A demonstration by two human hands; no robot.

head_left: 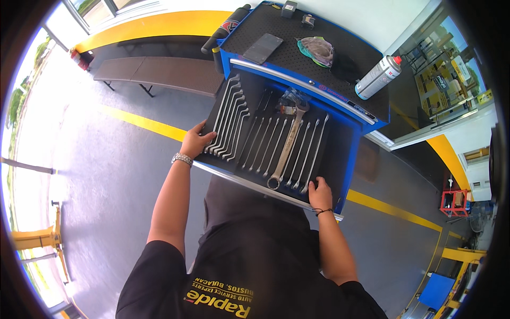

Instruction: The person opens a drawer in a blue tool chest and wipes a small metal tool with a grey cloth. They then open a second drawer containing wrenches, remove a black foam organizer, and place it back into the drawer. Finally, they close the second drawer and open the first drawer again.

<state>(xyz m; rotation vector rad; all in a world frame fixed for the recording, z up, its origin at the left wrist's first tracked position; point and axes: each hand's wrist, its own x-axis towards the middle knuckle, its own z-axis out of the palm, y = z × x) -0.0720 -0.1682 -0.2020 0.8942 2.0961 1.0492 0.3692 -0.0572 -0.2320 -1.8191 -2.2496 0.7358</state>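
Note:
A dark tool tray (245, 139) full of wrenches lies in the pulled-out drawer (342, 151) of a blue tool cabinet. My left hand (196, 141) grips the tray's left edge, thumb on top beside the offset box-end wrenches (232, 119). At the tray's front right corner, my right hand (320, 195) has its fingers curled over the edge, close to the combination wrenches (317, 154). One larger combination wrench (288, 146) lies across the row. Near its upper end sits a clear plastic packet (291, 100). The undersides of both hands are hidden.
On the cabinet top (289, 40) are a dark flat case (263, 48), a crumpled cloth (317, 50), small dark items and a spray can (378, 78). A brown bench (159, 74) stands to the left. Glass (441, 69) borders the right. Yellow lines (143, 123) cross the grey floor.

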